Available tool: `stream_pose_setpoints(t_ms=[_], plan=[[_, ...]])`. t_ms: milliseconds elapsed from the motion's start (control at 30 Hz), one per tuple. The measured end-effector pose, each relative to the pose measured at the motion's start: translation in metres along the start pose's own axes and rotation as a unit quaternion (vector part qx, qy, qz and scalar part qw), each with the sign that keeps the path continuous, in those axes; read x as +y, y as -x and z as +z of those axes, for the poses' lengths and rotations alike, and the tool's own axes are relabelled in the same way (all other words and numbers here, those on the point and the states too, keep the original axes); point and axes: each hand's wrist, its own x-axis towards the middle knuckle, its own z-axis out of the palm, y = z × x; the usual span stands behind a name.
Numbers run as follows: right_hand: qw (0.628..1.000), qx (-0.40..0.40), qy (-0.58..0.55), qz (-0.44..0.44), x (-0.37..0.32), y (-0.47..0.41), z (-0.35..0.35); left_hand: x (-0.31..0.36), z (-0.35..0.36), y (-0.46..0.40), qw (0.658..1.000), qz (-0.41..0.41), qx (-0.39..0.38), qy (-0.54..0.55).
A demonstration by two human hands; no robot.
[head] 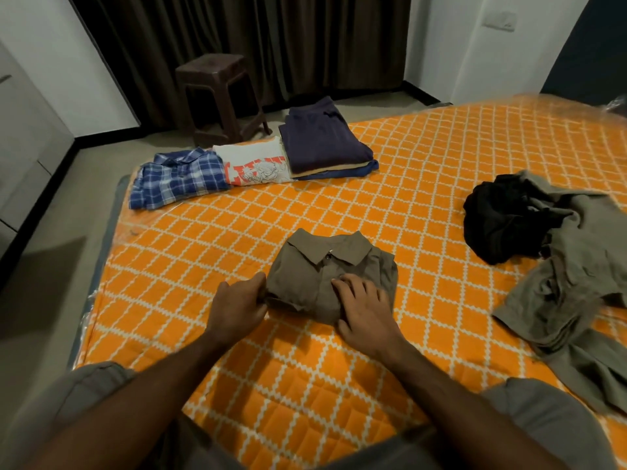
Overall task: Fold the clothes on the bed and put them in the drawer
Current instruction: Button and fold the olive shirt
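Note:
A folded olive-brown collared shirt (319, 266) lies in the middle of the orange patterned bed (424, 157). My left hand (237, 303) grips the shirt's left edge with curled fingers. My right hand (364, 310) rests flat on the shirt's lower right part, fingers spread. Along the far edge of the bed sit a folded blue plaid shirt (176, 178), a folded white printed T-shirt (258, 164) and a stack topped by a dark purple garment (322, 137). At the right lie an unfolded black garment (505, 218) and a crumpled grey-green garment (576, 283).
A dark brown plastic stool (220, 93) stands on the floor beyond the bed, in front of dark curtains (258, 32). Pale cabinet fronts (23, 137) line the left wall. The bed's left edge drops to a grey floor (51, 266).

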Motion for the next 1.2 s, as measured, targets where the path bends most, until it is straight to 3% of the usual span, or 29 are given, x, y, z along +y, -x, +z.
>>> stream_pose_setpoints(t_ms=[133, 200, 267, 367, 433, 500, 533, 700, 767, 833, 1000, 1133, 1200], plan=[[0.988, 0.015, -0.111, -0.109, -0.032, -0.031, -0.022, -0.001, 0.003, 0.004, 0.998, -0.046, 0.025, 0.03], [0.98, -0.005, -0.118, -0.157, -0.05, -0.066, -0.027, 0.005, 0.008, 0.01, 0.988, -0.109, 0.024, 0.105], [0.974, -0.045, -0.068, -0.21, -0.065, -0.099, -0.03, 0.015, 0.01, 0.016, 0.955, -0.181, -0.004, 0.233], [0.951, -0.121, 0.073, -0.275, -0.077, -0.126, -0.035, 0.024, -0.004, 0.014, 0.83, -0.328, -0.043, 0.448], [0.938, -0.141, 0.125, -0.29, -0.084, -0.133, -0.039, 0.022, -0.008, 0.011, 0.791, -0.365, -0.069, 0.487], [0.937, -0.148, 0.13, -0.288, -0.088, -0.134, -0.042, 0.021, -0.005, 0.009, 0.779, -0.381, -0.076, 0.493], [0.938, -0.145, 0.124, -0.288, -0.088, -0.135, -0.043, 0.02, -0.003, 0.009, 0.756, -0.399, -0.069, 0.514], [0.945, -0.131, 0.09, -0.287, -0.078, -0.134, -0.05, 0.026, 0.006, 0.008, 0.544, -0.518, -0.035, 0.659], [0.943, -0.13, 0.094, -0.292, -0.078, -0.132, -0.052, 0.029, 0.013, 0.009, 0.51, -0.535, -0.023, 0.673], [0.938, -0.127, 0.105, -0.306, -0.079, -0.131, -0.052, 0.034, 0.021, 0.013, 0.533, -0.529, 0.002, 0.661], [0.937, -0.134, 0.117, -0.302, -0.082, -0.127, -0.054, 0.031, 0.034, 0.023, 0.666, -0.414, 0.028, 0.62], [0.939, -0.163, 0.117, -0.279, -0.087, -0.126, -0.059, 0.027, 0.037, 0.025, 0.723, -0.407, 0.064, 0.555], [0.943, -0.177, 0.116, -0.257, -0.089, -0.127, -0.06, 0.025, 0.04, 0.025, 0.805, -0.352, 0.117, 0.463]])
